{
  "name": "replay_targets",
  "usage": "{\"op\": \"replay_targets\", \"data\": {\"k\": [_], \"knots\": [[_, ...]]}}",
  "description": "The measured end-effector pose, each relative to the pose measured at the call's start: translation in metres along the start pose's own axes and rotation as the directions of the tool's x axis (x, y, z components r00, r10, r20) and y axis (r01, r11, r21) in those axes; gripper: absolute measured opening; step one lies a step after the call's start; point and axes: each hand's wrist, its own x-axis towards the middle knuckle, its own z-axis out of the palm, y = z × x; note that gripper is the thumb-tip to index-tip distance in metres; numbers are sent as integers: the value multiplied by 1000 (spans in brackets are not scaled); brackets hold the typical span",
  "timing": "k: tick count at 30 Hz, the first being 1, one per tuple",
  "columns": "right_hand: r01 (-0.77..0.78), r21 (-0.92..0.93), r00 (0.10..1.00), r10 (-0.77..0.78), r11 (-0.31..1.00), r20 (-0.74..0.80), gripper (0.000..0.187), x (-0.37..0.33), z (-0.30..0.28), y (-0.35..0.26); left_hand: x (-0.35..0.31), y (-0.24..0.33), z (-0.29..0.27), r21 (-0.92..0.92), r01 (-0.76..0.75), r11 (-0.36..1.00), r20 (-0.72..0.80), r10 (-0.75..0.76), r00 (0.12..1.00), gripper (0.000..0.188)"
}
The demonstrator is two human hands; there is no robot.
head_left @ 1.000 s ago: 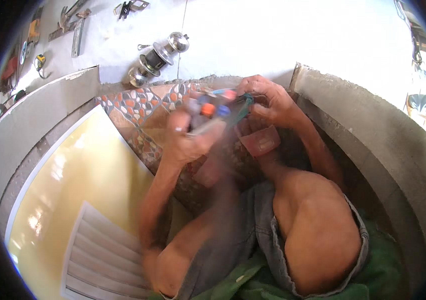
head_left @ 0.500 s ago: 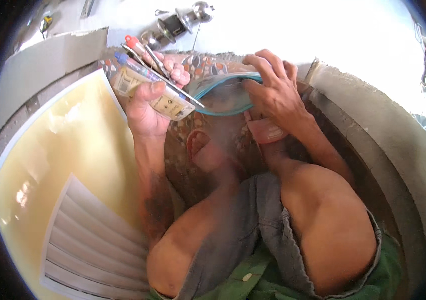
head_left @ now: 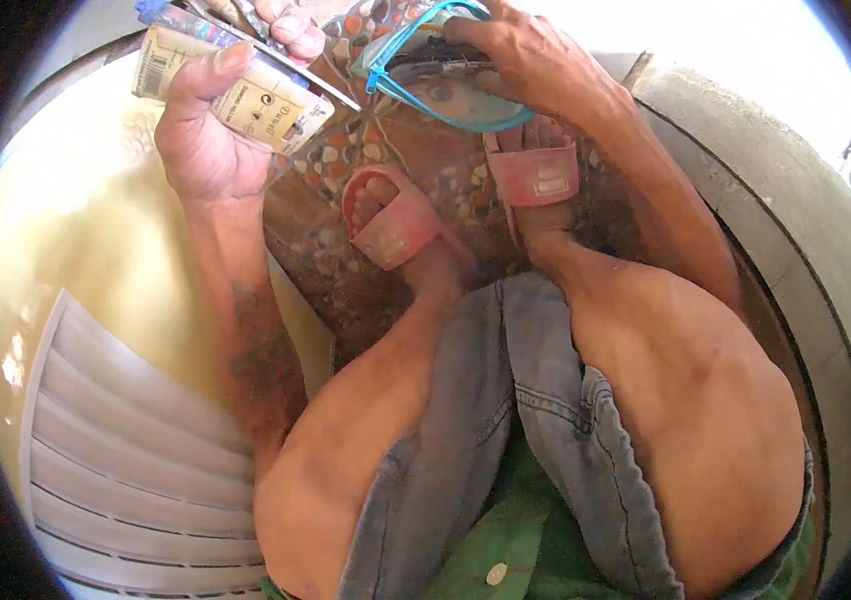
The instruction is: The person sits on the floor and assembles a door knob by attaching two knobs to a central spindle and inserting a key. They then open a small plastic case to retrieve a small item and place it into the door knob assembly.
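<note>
Here, left hand (head_left: 208,140) grips a cardboard package (head_left: 236,92); right hand (head_left: 526,62) grips a teal-rimmed container (head_left: 451,85).

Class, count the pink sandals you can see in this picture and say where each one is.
2. One sandal is on the foot left of centre on the pebbled floor; the other sandal is on the foot right of it, just below the right hand.

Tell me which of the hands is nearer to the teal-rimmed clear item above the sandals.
Right. The right hand grips the teal-rimmed clear item from above, touching it. The left hand is off to its left, holding a cream printed card package, apart from the item.
</note>
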Motion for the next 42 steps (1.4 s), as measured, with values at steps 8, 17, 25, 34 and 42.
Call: {"op": "replay_targets", "data": {"k": [8, 17, 25, 34, 42], "knots": [[67, 34, 994, -70, 997, 87, 28, 2, -12, 7, -11, 9, 4, 75, -3, 997, 7, 3, 1000, 51], [146, 45, 972, -151, 988, 180, 33, -5, -29, 4, -22, 7, 9, 92, 12, 996, -47, -7, 999, 50], [120, 56, 968, -130, 991, 215, 24, 2, -15, 22, -14, 9, -1, 14, 1, 1000, -37, -1, 999, 53], [-70, 36, 982, 62, 997, 179, 33, 4, -22, 4, -25, 5, -5, 165, 23, 986, -196, 10, 981, 61], [115, -47, 969, -102, 992, 223, 29, -2, -5, 31, -18, -2, -5, 77, 5, 997, -88, 1, 996, 59]]}}
